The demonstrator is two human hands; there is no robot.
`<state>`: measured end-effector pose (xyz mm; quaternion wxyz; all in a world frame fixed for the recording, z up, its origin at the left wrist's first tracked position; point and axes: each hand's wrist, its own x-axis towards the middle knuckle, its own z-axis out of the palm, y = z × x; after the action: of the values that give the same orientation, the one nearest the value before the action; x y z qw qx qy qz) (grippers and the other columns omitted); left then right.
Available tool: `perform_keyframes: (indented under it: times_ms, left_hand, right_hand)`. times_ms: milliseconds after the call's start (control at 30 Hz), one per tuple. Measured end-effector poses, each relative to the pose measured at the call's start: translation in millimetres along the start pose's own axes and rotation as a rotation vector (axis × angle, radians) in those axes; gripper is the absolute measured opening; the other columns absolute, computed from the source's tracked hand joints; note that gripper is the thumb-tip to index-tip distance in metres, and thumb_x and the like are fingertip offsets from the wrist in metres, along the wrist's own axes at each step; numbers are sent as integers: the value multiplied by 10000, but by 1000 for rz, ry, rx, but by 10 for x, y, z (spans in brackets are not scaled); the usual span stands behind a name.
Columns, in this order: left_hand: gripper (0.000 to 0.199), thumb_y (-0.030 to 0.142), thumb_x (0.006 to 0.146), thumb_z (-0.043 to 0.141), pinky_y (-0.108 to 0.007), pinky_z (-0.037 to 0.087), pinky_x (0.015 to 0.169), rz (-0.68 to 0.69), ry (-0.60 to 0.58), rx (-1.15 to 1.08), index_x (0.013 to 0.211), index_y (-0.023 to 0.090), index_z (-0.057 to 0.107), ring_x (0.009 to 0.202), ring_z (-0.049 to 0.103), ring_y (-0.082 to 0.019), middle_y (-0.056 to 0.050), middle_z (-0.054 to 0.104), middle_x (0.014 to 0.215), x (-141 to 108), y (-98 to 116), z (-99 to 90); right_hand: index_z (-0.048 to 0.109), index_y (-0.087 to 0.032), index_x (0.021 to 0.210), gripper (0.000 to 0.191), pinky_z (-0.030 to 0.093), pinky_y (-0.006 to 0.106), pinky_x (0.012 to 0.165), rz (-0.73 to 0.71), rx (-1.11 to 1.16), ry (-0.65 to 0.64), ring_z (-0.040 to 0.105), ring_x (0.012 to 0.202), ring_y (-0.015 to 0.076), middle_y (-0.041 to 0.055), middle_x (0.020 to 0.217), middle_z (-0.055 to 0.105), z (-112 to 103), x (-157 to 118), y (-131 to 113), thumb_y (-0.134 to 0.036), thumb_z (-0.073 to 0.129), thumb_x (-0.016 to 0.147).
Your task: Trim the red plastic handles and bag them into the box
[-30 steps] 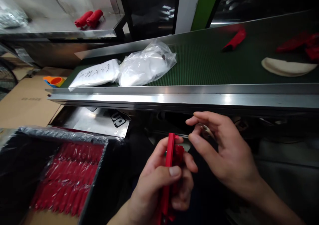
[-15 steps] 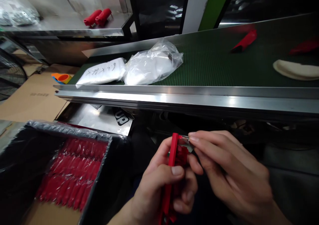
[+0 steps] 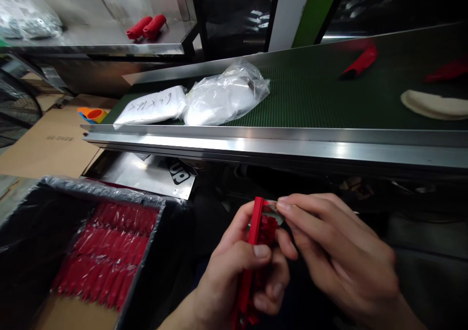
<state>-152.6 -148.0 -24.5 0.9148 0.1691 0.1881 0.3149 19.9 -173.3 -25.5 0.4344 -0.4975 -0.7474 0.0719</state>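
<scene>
Low in the middle of the head view, my left hand (image 3: 234, 266) is wrapped round a long red plastic part (image 3: 257, 223), its thumb pressed on the flat face. The part is tilted slightly, and its inner side with small red pieces faces right. My right hand (image 3: 340, 252) pinches a small clear or metallic piece (image 3: 271, 204) between thumb and fingertips, right at the upper end of the red part. That piece is too small and blurred for me to name. The lower end of the red part is partly hidden by my left hand.
A green conveyor belt (image 3: 292, 96) with a metal edge runs across, bearing white plastic-wrapped packs (image 3: 223, 98), a red housing (image 3: 361, 62) and a cream curved piece (image 3: 431, 105). At lower left, a plastic-lined box (image 3: 161, 204) holds rows of red parts. Two red housings (image 3: 154, 27) lie on a metal shelf.
Both hands stay nearly in place, with the small piece still pinched at the red part's upper end. The whole view has shifted very slightly.
</scene>
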Motion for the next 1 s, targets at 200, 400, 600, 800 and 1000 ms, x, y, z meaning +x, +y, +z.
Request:
perform_keyframes:
  times_ms: [200, 400, 600, 800, 1000]
  left_hand:
    - [478, 205, 833, 629, -95, 393, 405, 12, -194, 5, 1289, 252, 495, 506, 510, -42, -87, 636, 956, -29, -37, -14]
    - [399, 221, 835, 581, -96, 389, 371, -24, -75, -43, 1228, 212, 513, 518, 535, -63, -97, 627, 959, -24, 9, 23]
    - [364, 174, 848, 515, -103, 390, 352, -55, 0, -115, 1210, 162, 480, 488, 547, -74, -93, 635, 883, -48, 38, 95]
    - [305, 166, 859, 464, -122, 383, 361, -43, -44, -139, 1160, 155, 514, 419, 495, -64, -70, 640, 775, -44, 44, 135]
    - [267, 306, 873, 455, -139, 291, 308, -144, -167, -60, 983, 112, 602, 349, 383, -80, -34, 526, 536, -9, 56, 74]
  right_hand:
    - [656, -252, 1221, 481, 515, 376, 857, 143, 2, 115, 636, 1008, 202, 45, 1135, 669, -12, 1, 99, 19, 613, 826]
    - [633, -197, 1238, 510, 521, 423, 829, 49, 81, 70, 621, 1028, 237, 78, 1154, 650, -67, 26, 30, 56, 612, 795]
    - [642, -207, 1189, 431, 484, 433, 809, -36, -38, -35, 608, 1003, 251, 86, 1104, 664, -119, 54, 28, 8, 607, 817]
    - [655, -189, 1176, 370, 456, 438, 819, -73, -103, -55, 609, 980, 249, 102, 1097, 671, -113, 58, 54, -21, 598, 852]
    - [652, -208, 1177, 383, 454, 425, 814, -73, -100, -49, 609, 969, 241, 96, 1093, 676, -114, 58, 64, -15, 595, 851]
